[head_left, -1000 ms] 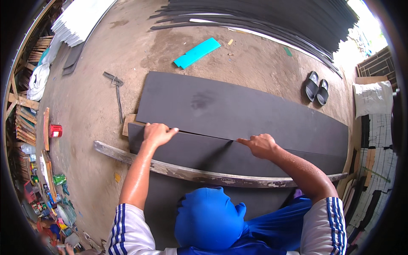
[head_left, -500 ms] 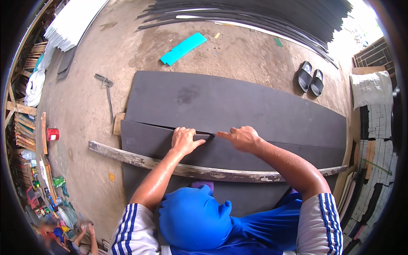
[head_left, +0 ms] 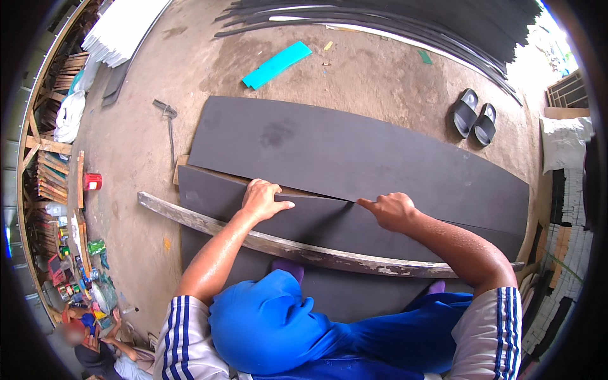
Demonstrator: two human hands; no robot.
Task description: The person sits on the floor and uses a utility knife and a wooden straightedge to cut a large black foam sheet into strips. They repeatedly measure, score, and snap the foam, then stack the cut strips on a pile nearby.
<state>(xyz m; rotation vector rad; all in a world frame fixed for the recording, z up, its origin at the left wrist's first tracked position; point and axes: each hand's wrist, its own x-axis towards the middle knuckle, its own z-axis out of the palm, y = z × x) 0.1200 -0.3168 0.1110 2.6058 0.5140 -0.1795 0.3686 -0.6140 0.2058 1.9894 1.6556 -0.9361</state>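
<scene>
A dark grey foam-like sheet (head_left: 354, 149) lies flat before me, with a slit running across it. My left hand (head_left: 261, 200) grips the raised edge of the near strip (head_left: 215, 191), fingers over the edge and thumb on top. The gap there is wide at the left and narrows to the right. At its narrow end, my right hand (head_left: 391, 211) is closed around a small thin blade (head_left: 356, 202), index finger stretched along it; most of the blade is hidden by the fingers. To the right of that hand a fine line continues across the sheet.
A worn wooden bar (head_left: 304, 251) lies across the sheet nearer me. Beyond are a turquoise offcut (head_left: 277, 65), black slippers (head_left: 474, 118) and stacked dark sheets (head_left: 405, 22). A metal tool (head_left: 170, 126) and a red can (head_left: 93, 182) stand left. Another person (head_left: 104, 345) sits lower left.
My right hand has moved right along the sheet with the blade, and the slit is now longer and wider. My left hand has shifted slightly left, and the strip's edge stands higher.
</scene>
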